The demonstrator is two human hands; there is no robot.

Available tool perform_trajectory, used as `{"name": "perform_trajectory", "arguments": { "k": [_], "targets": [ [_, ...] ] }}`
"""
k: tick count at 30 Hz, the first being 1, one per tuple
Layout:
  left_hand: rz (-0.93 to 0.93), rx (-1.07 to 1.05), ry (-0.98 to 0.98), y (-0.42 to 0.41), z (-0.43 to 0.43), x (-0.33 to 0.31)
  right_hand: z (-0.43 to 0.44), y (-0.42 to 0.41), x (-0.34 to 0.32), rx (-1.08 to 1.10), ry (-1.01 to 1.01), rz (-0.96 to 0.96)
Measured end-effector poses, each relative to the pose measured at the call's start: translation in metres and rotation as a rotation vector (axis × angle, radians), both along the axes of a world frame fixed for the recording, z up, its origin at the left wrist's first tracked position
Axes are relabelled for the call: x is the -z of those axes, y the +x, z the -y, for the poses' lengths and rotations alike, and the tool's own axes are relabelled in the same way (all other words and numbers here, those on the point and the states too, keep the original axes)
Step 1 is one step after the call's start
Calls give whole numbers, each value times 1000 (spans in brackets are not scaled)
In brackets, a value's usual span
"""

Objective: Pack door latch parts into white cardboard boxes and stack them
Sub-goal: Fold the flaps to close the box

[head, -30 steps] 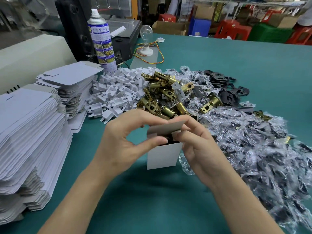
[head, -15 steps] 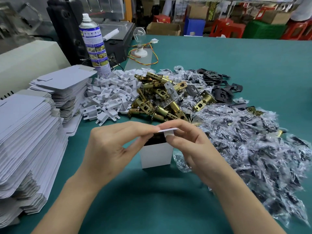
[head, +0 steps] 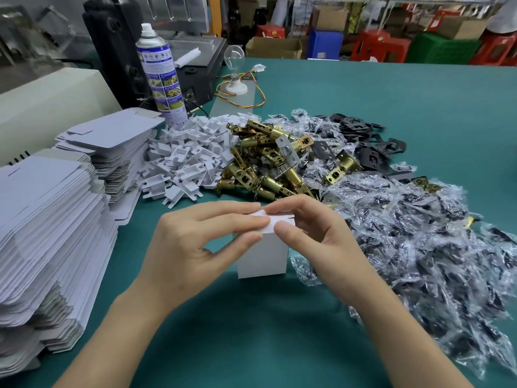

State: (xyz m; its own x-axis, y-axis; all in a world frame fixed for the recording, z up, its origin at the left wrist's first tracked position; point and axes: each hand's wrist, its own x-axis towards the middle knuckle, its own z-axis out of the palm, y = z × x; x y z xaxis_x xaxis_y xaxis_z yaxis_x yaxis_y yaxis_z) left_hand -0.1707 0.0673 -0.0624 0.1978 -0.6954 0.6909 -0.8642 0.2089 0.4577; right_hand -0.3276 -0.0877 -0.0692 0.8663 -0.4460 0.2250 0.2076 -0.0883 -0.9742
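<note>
1. The white box stood upright on the teal bench, directly in front of me, with its top flap lying down over the opening.
2. My left hand pinched the box's top edge. The fingers lay across the flap and the thumb was against the front wall.
3. My right hand gripped the same top from the box's right side. The thumb pressed on the flap and the other fingers curled behind it.
4. Just behind the box lay a heap of brass latches. Behind it and to the left was a heap of white plastic pieces.
5. To the right of the box sprawled clear bags of small parts, the nearest just beside its base.
6. To the left of the box rose stacks of flat box blanks. Well behind it stood a spray can.
</note>
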Motion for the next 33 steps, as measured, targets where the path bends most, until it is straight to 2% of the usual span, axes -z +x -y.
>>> {"name": "perform_trajectory", "arguments": {
  "k": [13, 23, 28, 33],
  "targets": [
    [-268, -35, 16, -6, 3, 5, -5, 0, 3, 146, -254, -11],
    [-210, 20, 21, -4, -1, 12, 0, -9, 6, 167, -508, 13],
    [-119, 10, 1, -2, -2, 15, 1, -12, 14, 243, -679, 43],
    [-116, -10, -36, -7, -3, 24, -1, -13, 23, 273, -694, 64]
  ]
}}
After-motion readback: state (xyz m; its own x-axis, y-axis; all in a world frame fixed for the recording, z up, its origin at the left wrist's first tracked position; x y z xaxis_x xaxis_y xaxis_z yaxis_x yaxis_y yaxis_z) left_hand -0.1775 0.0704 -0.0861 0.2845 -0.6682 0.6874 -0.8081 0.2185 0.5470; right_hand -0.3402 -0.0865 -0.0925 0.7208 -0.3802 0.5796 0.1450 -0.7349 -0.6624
